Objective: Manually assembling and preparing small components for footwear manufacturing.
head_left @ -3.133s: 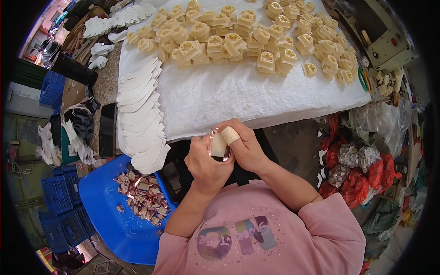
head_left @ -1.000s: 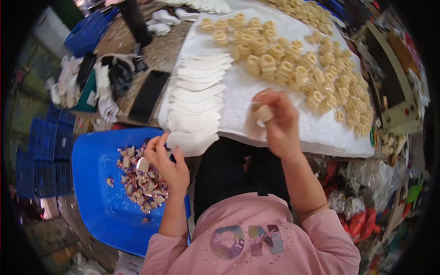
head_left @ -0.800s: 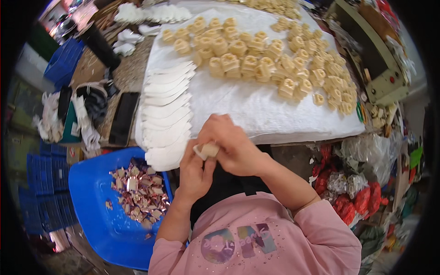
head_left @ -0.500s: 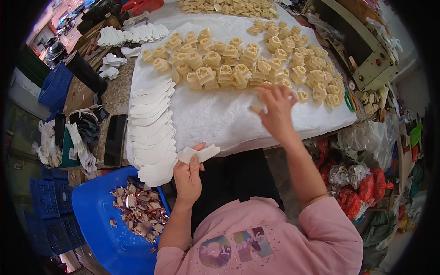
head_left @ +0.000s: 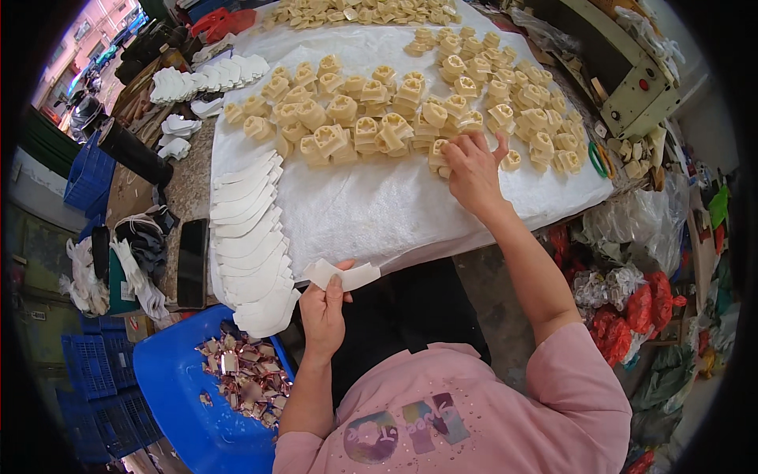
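My left hand [head_left: 324,310] pinches a curved white strip [head_left: 359,276] between thumb and fingers, just off the table's near edge. Farther forward, my right hand [head_left: 475,172] is closed at the front of a pile of cream-coloured moulded pieces [head_left: 367,134]. Its fingertips press on one cream piece [head_left: 437,156], partly hidden by them. Beside my left hand, a fanned row of white curved strips [head_left: 251,229] runs along the left side of the white table cover [head_left: 347,209]. The cream pieces look hollow, with toothed openings on top.
A blue tub [head_left: 178,379] with shiny reddish-brown scraps stands below the table at left. A phone [head_left: 193,263] and a black cylinder [head_left: 134,150] lie to the left. At far right stands a grey-green machine [head_left: 643,99], with plastic bags [head_left: 632,316] below it.
My right hand has come down onto the front of the cream pile, its fingers closing at a piece. The left hand keeps its strip nearly in place. The view has shifted slightly.
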The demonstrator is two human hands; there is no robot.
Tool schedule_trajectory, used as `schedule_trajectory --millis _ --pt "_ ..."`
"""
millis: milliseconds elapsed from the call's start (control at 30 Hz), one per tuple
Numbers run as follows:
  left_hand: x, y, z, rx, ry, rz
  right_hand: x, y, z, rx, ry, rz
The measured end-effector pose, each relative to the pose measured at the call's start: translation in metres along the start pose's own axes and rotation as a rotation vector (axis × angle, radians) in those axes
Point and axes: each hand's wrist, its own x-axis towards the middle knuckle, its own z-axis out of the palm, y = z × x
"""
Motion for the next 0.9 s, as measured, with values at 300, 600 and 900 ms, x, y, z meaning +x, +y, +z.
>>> schedule_trajectory --millis 300,600,900 --pt "0.005 -0.001 -0.006 -0.13 0.059 -0.099 -0.011 -0.022 -0.009 0.187 0.059 -0.073" --pt "0.01 0.001 -0.002 -0.653 0.118 -0.18 -0.028 -0.081 -0.015 0.785 -0.066 0.037" --pt "0.007 0.02 -0.002 -0.839 0.195 -0.172 -0.049 -0.1 -0.009 0.769 -0.136 0.02"
